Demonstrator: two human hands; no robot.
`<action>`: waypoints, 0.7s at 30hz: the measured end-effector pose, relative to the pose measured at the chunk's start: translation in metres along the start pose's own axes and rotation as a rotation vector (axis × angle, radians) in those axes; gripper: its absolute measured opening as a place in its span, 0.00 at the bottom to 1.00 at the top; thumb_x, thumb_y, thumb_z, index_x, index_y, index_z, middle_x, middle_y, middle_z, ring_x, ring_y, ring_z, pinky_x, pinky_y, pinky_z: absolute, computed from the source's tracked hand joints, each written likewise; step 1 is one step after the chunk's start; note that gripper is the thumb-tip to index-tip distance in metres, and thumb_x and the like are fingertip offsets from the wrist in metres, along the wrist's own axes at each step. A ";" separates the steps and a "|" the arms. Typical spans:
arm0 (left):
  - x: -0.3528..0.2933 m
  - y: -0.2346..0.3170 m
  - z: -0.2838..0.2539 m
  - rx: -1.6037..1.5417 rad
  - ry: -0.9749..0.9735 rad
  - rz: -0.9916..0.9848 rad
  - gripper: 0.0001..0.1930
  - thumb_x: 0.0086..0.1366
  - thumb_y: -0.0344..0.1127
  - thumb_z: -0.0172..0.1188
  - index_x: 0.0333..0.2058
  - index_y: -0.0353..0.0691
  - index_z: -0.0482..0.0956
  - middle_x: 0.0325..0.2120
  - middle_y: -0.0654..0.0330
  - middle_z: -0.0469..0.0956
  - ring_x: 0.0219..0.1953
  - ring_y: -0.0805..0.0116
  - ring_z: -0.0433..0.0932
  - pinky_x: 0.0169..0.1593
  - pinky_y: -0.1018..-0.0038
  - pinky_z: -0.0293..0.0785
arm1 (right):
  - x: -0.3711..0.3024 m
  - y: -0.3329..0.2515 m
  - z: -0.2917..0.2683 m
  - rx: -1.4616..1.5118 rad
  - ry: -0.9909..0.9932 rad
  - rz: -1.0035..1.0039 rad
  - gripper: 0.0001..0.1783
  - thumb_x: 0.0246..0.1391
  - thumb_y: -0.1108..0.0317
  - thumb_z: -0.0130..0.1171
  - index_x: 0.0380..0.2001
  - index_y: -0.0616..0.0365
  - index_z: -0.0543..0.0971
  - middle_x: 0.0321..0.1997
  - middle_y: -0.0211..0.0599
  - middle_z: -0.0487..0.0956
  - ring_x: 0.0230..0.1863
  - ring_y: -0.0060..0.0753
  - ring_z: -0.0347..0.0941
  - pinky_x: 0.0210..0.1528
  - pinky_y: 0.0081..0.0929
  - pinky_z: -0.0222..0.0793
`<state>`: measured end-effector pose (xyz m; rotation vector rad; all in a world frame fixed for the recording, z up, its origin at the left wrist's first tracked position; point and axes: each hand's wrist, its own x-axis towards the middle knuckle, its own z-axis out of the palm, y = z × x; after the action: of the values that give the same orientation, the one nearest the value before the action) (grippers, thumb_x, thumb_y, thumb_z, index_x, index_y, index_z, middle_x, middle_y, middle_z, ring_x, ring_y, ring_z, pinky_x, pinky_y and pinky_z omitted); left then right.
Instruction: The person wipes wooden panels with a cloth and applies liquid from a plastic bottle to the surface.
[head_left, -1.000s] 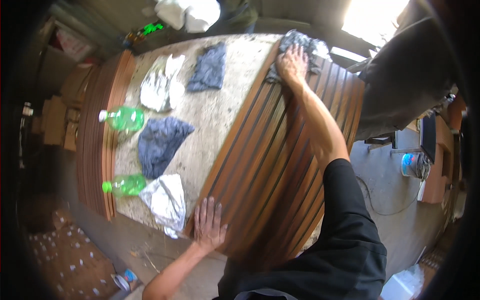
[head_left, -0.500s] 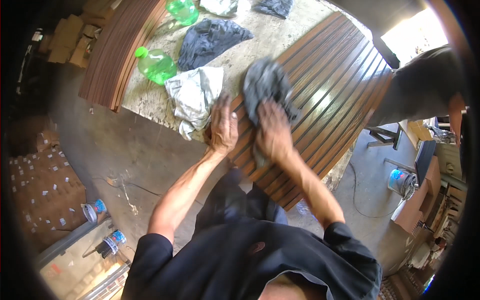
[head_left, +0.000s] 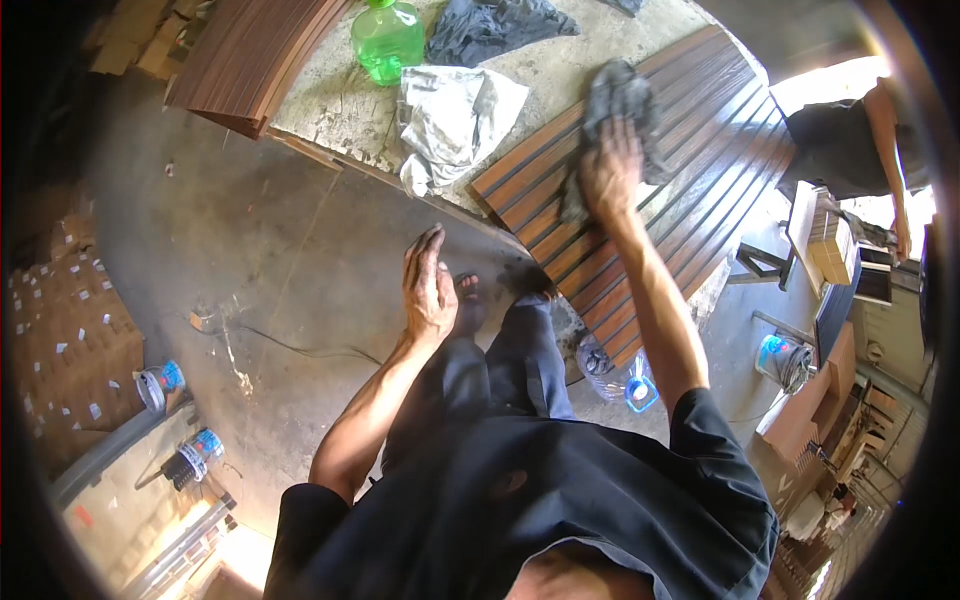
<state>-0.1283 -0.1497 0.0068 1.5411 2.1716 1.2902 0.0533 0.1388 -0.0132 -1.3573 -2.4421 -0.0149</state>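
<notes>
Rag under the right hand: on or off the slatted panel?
On: the grey rag lies across the slatted brown panel beneath the right hand.

from here i make out a loose black shirt [head_left: 600, 495] with short sleeves [head_left: 705, 435], a grey-edged neckline [head_left: 590, 541], a small blurred reddish mark [head_left: 512, 483] on its front, and dark grey-blue trousers [head_left: 525, 360].

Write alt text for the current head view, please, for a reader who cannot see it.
A person's right hand lies on a gray rag over a dark-striped brown wood-grain panel on a table; the left hand, empty, hovers off the table's edge. Left of the panel are a crumpled white cloth and a green bottle.
</notes>
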 end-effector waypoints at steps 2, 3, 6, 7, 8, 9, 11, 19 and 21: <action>0.010 -0.002 0.009 -0.100 0.019 0.025 0.21 0.71 0.28 0.46 0.61 0.31 0.70 0.59 0.44 0.74 0.61 0.45 0.72 0.65 0.58 0.65 | -0.045 -0.042 -0.007 0.082 -0.004 -0.162 0.35 0.51 0.68 0.54 0.64 0.70 0.68 0.72 0.58 0.63 0.75 0.58 0.54 0.76 0.53 0.48; 0.020 -0.001 0.015 -0.120 0.021 0.067 0.21 0.71 0.28 0.45 0.60 0.31 0.70 0.58 0.44 0.74 0.61 0.45 0.72 0.65 0.58 0.65 | -0.068 -0.060 -0.022 0.184 -0.010 -0.253 0.35 0.48 0.69 0.55 0.62 0.70 0.70 0.69 0.59 0.67 0.73 0.60 0.58 0.75 0.53 0.51; 0.052 0.002 0.027 -0.099 0.024 0.208 0.20 0.71 0.28 0.45 0.60 0.31 0.71 0.58 0.44 0.74 0.61 0.45 0.72 0.66 0.58 0.65 | -0.123 -0.081 -0.061 0.343 -0.126 -0.380 0.34 0.48 0.68 0.56 0.61 0.69 0.71 0.69 0.55 0.68 0.74 0.57 0.59 0.74 0.51 0.52; 0.062 0.005 0.028 -0.094 0.012 0.263 0.20 0.71 0.27 0.45 0.60 0.30 0.71 0.58 0.44 0.74 0.61 0.45 0.71 0.66 0.57 0.65 | -0.142 -0.076 -0.070 0.339 -0.183 -0.359 0.35 0.49 0.68 0.56 0.62 0.67 0.71 0.71 0.53 0.67 0.75 0.55 0.57 0.75 0.51 0.51; 0.071 0.009 0.029 -0.078 -0.059 0.268 0.22 0.70 0.27 0.46 0.61 0.31 0.69 0.60 0.44 0.72 0.63 0.44 0.69 0.68 0.56 0.63 | -0.159 -0.067 -0.079 0.337 -0.240 -0.334 0.35 0.49 0.67 0.56 0.63 0.66 0.70 0.72 0.52 0.65 0.76 0.54 0.56 0.75 0.50 0.50; 0.079 0.011 0.032 -0.046 -0.095 0.308 0.23 0.70 0.27 0.47 0.62 0.31 0.68 0.61 0.44 0.71 0.64 0.43 0.67 0.69 0.55 0.62 | -0.173 -0.059 -0.091 0.309 -0.259 -0.292 0.36 0.49 0.66 0.56 0.64 0.65 0.69 0.73 0.50 0.64 0.77 0.52 0.54 0.76 0.49 0.48; 0.095 0.009 0.046 0.060 -0.183 0.403 0.26 0.69 0.28 0.48 0.65 0.32 0.64 0.63 0.41 0.67 0.67 0.40 0.63 0.71 0.54 0.58 | -0.202 -0.041 -0.106 0.239 -0.281 -0.172 0.37 0.50 0.66 0.55 0.66 0.63 0.67 0.75 0.48 0.61 0.78 0.51 0.51 0.77 0.49 0.46; 0.089 0.005 0.105 0.193 -0.420 0.592 0.31 0.70 0.34 0.50 0.69 0.30 0.57 0.69 0.39 0.58 0.73 0.40 0.54 0.73 0.47 0.50 | -0.193 0.041 -0.105 0.035 0.000 0.282 0.32 0.56 0.66 0.51 0.64 0.66 0.69 0.72 0.52 0.65 0.76 0.55 0.54 0.76 0.49 0.48; 0.089 0.017 0.119 0.147 -0.452 0.643 0.31 0.70 0.34 0.49 0.69 0.31 0.57 0.69 0.40 0.57 0.73 0.40 0.53 0.73 0.45 0.48 | -0.172 0.094 -0.094 -0.046 0.107 0.418 0.31 0.57 0.64 0.50 0.64 0.66 0.69 0.72 0.52 0.65 0.75 0.54 0.55 0.76 0.48 0.49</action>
<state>-0.0871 -0.0091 -0.0244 2.4300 1.5690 0.7876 0.2411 0.0318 0.0088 -1.8113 -2.0413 -0.0396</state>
